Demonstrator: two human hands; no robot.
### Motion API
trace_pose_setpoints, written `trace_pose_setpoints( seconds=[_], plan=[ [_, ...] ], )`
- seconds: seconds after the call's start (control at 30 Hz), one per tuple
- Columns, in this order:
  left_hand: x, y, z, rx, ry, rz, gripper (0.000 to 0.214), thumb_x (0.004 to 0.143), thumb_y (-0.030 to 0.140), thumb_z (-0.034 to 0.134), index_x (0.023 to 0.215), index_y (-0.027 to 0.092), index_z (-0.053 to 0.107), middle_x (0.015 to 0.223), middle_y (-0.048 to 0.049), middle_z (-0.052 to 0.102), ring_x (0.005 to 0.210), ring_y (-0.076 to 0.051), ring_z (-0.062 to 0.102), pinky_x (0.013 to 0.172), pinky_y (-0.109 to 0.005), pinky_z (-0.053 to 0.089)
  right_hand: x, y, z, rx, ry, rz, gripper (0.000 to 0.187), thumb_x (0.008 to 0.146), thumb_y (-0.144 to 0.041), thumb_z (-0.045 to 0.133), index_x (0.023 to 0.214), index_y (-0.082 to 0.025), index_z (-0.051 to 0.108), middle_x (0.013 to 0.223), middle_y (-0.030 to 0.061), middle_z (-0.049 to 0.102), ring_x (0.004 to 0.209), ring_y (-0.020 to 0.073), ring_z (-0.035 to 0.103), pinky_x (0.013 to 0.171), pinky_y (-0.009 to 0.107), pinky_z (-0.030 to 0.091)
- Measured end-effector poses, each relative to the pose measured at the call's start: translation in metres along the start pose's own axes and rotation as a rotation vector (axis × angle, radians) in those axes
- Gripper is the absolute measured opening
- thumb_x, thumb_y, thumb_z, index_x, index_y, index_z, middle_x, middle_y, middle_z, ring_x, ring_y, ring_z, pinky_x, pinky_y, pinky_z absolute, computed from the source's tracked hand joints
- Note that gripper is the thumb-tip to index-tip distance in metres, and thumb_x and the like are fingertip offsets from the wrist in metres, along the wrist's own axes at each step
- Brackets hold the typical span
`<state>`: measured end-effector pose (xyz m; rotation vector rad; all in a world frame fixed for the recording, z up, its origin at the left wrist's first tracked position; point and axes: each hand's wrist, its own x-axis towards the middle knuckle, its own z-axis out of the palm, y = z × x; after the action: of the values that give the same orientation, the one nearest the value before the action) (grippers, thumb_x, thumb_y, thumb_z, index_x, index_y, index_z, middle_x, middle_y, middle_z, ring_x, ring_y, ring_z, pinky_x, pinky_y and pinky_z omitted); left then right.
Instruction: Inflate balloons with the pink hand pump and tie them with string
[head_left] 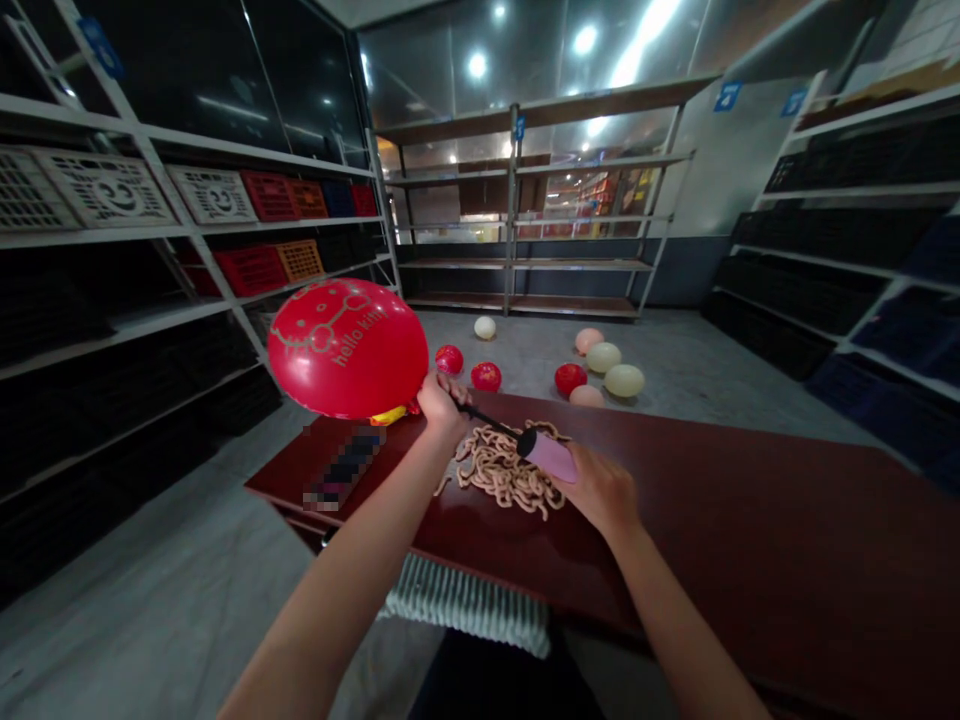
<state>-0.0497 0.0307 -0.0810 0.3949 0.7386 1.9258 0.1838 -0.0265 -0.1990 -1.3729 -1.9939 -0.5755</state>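
Fingers of our left hand [442,402] pinch the neck of a red inflated balloon [347,347], held above the dark red table [750,540] at its left end. Our right hand [600,490] wraps shut around a pink hand pump [550,455], whose black nozzle reaches the balloon's neck. Uninflated balloons [504,470] lie piled beneath.

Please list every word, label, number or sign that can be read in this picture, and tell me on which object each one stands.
"hello kitty": printed in pale letters, beside a cartoon face, on the red balloon that the left hand holds at its neck.
Blue signs on the shelf posts: too small to read.
Flat item on the table: blurred, unreadable.
The pink pump in the right hand shows no readable text.
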Motion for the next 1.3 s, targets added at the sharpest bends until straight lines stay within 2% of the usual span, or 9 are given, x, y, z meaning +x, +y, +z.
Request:
trace_pose_setpoints(
  seconds=[0.17, 0.3, 0.57, 0.77, 0.87, 0.97, 1.1, 1.23, 1.3],
  plan=[
    [0.005, 0.044, -0.004, -0.001, -0.004, 0.078, 0.040, 0.092, 0.023, 0.038, 0.054, 0.021, 0.023, 0.038, 0.0057, 0.026, 0.031, -0.010, 0.026, 0.037, -0.025, 0.026, 0.005, -0.006, 0.003, -0.008, 0.058, -0.065, 0.032, 0.080, -0.041, 0.066, 0.104, -0.020, 0.066, 0.087, 0.0062, 0.075, 0.074, 0.0205, 0.069, 0.067, 0.030, 0.045],
    [-0.003, 0.046, 0.013, 0.017, -0.052, 0.162, 0.044, 0.095, 0.027, 0.039, 0.054, 0.021, 0.024, 0.039, 0.0061, 0.026, 0.031, -0.009, 0.026, 0.037, -0.025, 0.024, 0.004, -0.007, 0.005, 0.049, 0.056, -0.019, 0.036, 0.078, -0.042, 0.069, 0.104, -0.018, 0.066, 0.085, 0.0045, 0.074, 0.070, 0.0195, 0.068, 0.064, 0.030, 0.043],
    [-0.033, -0.031, 0.058, 0.029, -0.227, 0.152, 0.049, 0.098, 0.032, 0.043, 0.052, 0.021, 0.029, 0.036, 0.0067, 0.027, 0.028, -0.008, 0.026, 0.035, -0.024, 0.021, -0.003, 0.013, 0.001, 0.100, 0.065, 0.133, 0.034, 0.079, -0.045, 0.065, 0.098, -0.017, 0.066, 0.077, 0.0050, 0.073, 0.064, 0.0186, 0.067, 0.058, 0.028, 0.039],
    [-0.060, -0.093, 0.069, 0.055, -0.291, 0.113, 0.050, 0.095, 0.033, 0.049, 0.050, 0.022, 0.030, 0.036, 0.0073, 0.028, 0.027, -0.007, 0.026, 0.033, -0.024, 0.022, -0.003, 0.013, -0.003, 0.069, 0.026, 0.255, 0.040, 0.078, -0.050, 0.066, 0.100, -0.017, 0.066, 0.077, 0.0057, 0.073, 0.065, 0.0199, 0.067, 0.058, 0.028, 0.038],
    [-0.064, -0.106, 0.065, 0.055, -0.279, 0.096, 0.048, 0.093, 0.029, 0.048, 0.048, 0.023, 0.030, 0.034, 0.0066, 0.029, 0.027, -0.008, 0.028, 0.033, -0.024, 0.023, -0.004, 0.014, -0.004, 0.048, 0.007, 0.274, 0.043, 0.078, -0.049, 0.066, 0.106, -0.016, 0.065, 0.081, 0.0056, 0.073, 0.066, 0.0205, 0.067, 0.058, 0.030, 0.039],
    [-0.063, -0.105, 0.057, 0.066, -0.260, 0.069, 0.047, 0.091, 0.026, 0.047, 0.048, 0.022, 0.030, 0.034, 0.0063, 0.030, 0.027, -0.008, 0.029, 0.034, -0.023, 0.025, -0.003, 0.010, -0.006, 0.086, -0.012, 0.206, 0.050, 0.084, -0.040, 0.063, 0.128, -0.018, 0.056, 0.105, 0.0071, 0.073, 0.082, 0.0205, 0.069, 0.066, 0.029, 0.044],
    [-0.062, -0.095, 0.038, 0.077, -0.234, 0.035, 0.047, 0.092, 0.029, 0.049, 0.049, 0.022, 0.032, 0.035, 0.0054, 0.033, 0.029, -0.009, 0.035, 0.038, -0.024, 0.031, 0.001, -0.003, -0.009, 0.073, 0.024, 0.001, 0.049, 0.091, -0.033, 0.056, 0.139, -0.025, 0.048, 0.124, 0.0096, 0.065, 0.099, 0.0213, 0.065, 0.079, 0.030, 0.048],
    [-0.059, -0.082, 0.010, 0.120, -0.219, -0.037, 0.048, 0.092, 0.039, 0.052, 0.051, 0.020, 0.038, 0.041, 0.0023, 0.043, 0.038, -0.010, 0.046, 0.048, -0.024, 0.040, 0.007, -0.018, -0.009, -0.043, 0.037, -0.208, 0.048, 0.092, -0.032, 0.056, 0.139, -0.040, 0.050, 0.130, 0.0076, 0.061, 0.095, 0.0205, 0.063, 0.076, 0.031, 0.049],
    [-0.054, -0.071, -0.005, 0.153, -0.216, -0.078, 0.050, 0.092, 0.045, 0.053, 0.051, 0.019, 0.041, 0.044, 0.0002, 0.047, 0.044, -0.011, 0.050, 0.053, -0.024, 0.043, 0.008, -0.024, -0.009, -0.071, 0.018, -0.268, 0.049, 0.092, -0.031, 0.056, 0.140, -0.041, 0.049, 0.130, 0.0075, 0.061, 0.092, 0.0191, 0.063, 0.074, 0.030, 0.049]
  ],
)
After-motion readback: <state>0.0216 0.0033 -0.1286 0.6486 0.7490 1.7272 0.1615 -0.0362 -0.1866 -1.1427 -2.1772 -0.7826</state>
